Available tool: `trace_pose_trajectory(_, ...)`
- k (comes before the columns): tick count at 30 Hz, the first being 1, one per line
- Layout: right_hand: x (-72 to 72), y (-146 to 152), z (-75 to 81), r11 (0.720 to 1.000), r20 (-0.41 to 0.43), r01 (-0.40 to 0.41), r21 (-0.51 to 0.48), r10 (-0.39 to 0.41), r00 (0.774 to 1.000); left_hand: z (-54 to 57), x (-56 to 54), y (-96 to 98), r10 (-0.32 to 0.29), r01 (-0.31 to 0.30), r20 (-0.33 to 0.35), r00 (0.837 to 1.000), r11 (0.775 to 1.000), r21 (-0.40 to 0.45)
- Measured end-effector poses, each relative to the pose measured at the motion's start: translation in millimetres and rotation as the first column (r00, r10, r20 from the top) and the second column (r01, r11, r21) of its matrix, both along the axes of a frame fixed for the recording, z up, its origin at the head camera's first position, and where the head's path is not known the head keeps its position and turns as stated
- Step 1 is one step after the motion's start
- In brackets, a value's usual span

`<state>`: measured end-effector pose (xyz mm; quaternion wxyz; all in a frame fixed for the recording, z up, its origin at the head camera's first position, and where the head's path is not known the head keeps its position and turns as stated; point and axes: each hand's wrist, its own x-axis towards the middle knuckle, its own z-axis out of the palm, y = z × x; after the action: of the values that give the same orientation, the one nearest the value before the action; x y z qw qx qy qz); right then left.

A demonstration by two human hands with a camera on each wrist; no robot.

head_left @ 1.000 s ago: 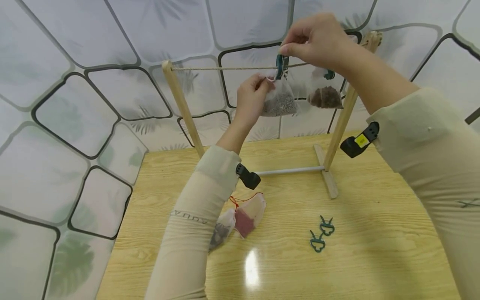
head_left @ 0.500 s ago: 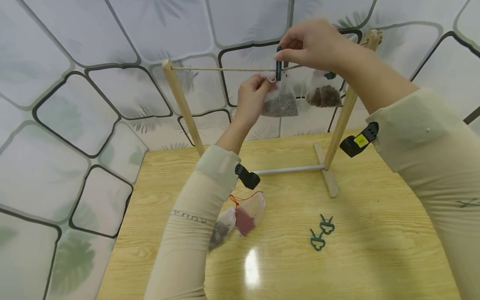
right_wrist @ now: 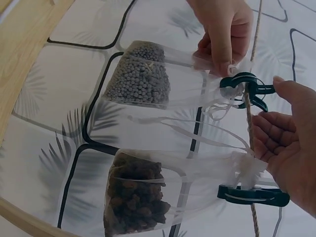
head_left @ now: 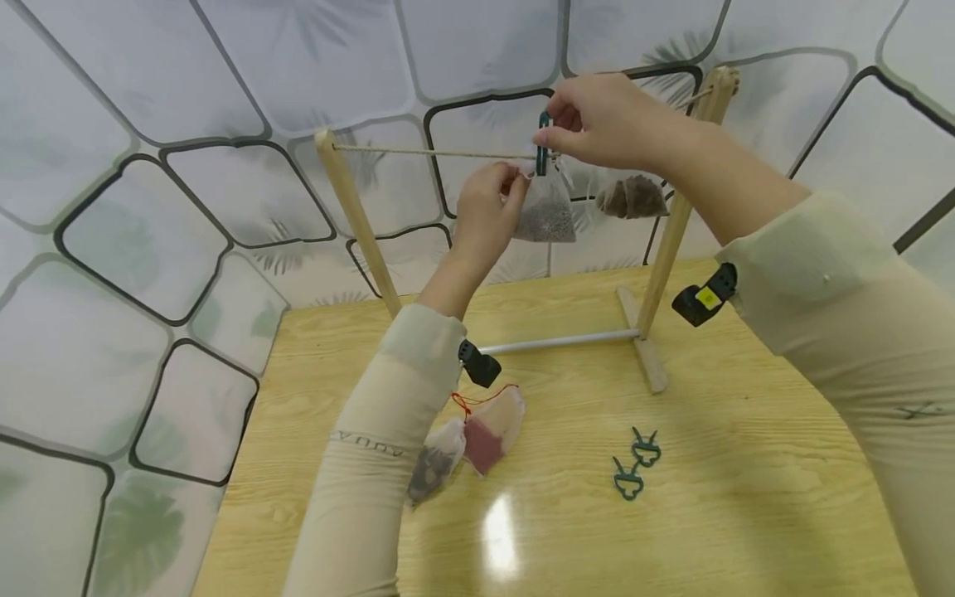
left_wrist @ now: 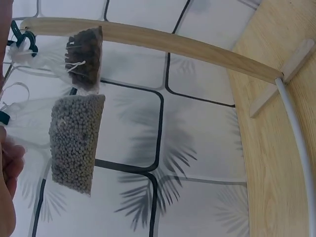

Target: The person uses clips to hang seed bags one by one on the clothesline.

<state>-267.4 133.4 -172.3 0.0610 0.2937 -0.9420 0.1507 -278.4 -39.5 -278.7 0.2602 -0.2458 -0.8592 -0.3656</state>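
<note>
My left hand (head_left: 488,207) pinches the top edge of a mesh drawstring bag (right_wrist: 138,74) filled with small grey pellets. A dark green spring clip (right_wrist: 242,84) sits at the rope (right_wrist: 249,118) over the bag's gathered neck. My right hand (head_left: 608,120) holds this clip by its handles; in the right wrist view the thumb is on one handle and the curled fingers are by the other. Beside it, a second mesh bag (right_wrist: 136,192) with brown chunks hangs from the rope by another green clip (right_wrist: 254,196). The left wrist view shows only part of my left hand (left_wrist: 7,182).
A wooden frame (head_left: 358,224) carries the rope, with a white bar (head_left: 559,341) low between its posts. On the table (head_left: 716,514) lie a bag with pinkish contents (head_left: 488,431), a bag with dark pieces (head_left: 434,464), and two green clips (head_left: 628,479). Patterned fabric (head_left: 209,91) stands behind.
My right hand has come down slightly with the clip, and the rope near it sags lower. The left hand keeps its pinch on the pellet bag. The head view has shifted a little.
</note>
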Motion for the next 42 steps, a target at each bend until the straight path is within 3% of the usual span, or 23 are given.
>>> trace_pose_trajectory(4, 5.0, -1, -2.6, 0.999, -0.093, -0.002, -0.032, -0.001, 0.996, -6.7, -0.8, -4.8, 0.044, -0.045, -0.162, 0.986, 0.999, 0.001)
trace_pose_trajectory(9, 14.2, -4, -7.3, 0.992, -0.262, -0.088, -0.086, 0.063, 0.963, -19.6, 0.0, -11.4, 0.109, -0.098, -0.317, 0.942, 0.994, 0.052)
trace_pose_trajectory(12, 20.9, -6, -10.4, 0.986, -0.327, -0.136, -0.093, 0.099, 0.940, -26.5, 2.5, -14.6, 0.103, -0.097, -0.381, 0.919, 0.995, 0.034)
trace_pose_trajectory(15, 28.0, -6, -15.3, 0.978, -0.391, -0.198, -0.073, 0.155, 0.907, -31.2, 7.7, -18.0, 0.062, -0.087, -0.371, 0.927, 0.995, -0.053)
trace_pose_trajectory(18, 33.1, -6, -22.3, 0.963, -0.444, -0.267, -0.047, 0.220, 0.869, -33.5, 15.9, -21.1, 0.019, -0.074, -0.274, 0.961, 0.979, -0.190)
trace_pose_trajectory(21, 35.2, -6, -31.4, 0.942, -0.480, -0.334, -0.021, 0.283, 0.830, -33.9, 24.0, -22.6, 0.001, -0.034, -0.105, 0.994, 0.948, -0.318)
trace_pose_trajectory(23, 36.1, -6, -37.4, 0.934, -0.469, -0.357, -0.001, 0.315, 0.825, -33.4, 28.1, -22.6, 0.007, -0.001, 0.014, 1.000, 0.919, -0.393)
trace_pose_trajectory(25, 37.1, -5, -43.5, 0.929, -0.458, -0.369, 0.030, 0.341, 0.821, -33.6, 30.8, -22.5, 0.016, 0.043, 0.123, 0.992, 0.886, -0.461)
trace_pose_trajectory(28, 39.1, -4, -53.1, 0.917, -0.432, -0.396, 0.054, 0.379, 0.818, -35.4, 33.8, -22.7, 0.037, 0.097, 0.233, 0.972, 0.839, -0.535)
trace_pose_trajectory(33, 44.1, -3, -72.1, 0.903, -0.369, -0.422, 0.076, 0.419, 0.830, -44.2, 38.7, -26.5, 0.024, 0.203, 0.355, 0.934, 0.783, -0.587)
trace_pose_trajectory(36, 46.9, -2, -86.5, 0.902, -0.329, -0.415, 0.119, 0.431, 0.840, -53.8, 41.5, -30.1, 0.017, 0.298, 0.461, 0.887, 0.741, -0.601)
trace_pose_trajectory(40, 49.1, -3, -108.1, 0.884, -0.280, -0.437, 0.165, 0.467, 0.839, -71.1, 45.2, -34.8, 0.036, 0.418, 0.599, 0.800, 0.683, -0.599)
trace_pose_trajectory(42, 50.2, -4, -119.3, 0.877, -0.239, -0.446, 0.182, 0.479, 0.844, -79.9, 47.5, -36.8, 0.053, 0.449, 0.631, 0.774, 0.657, -0.606)
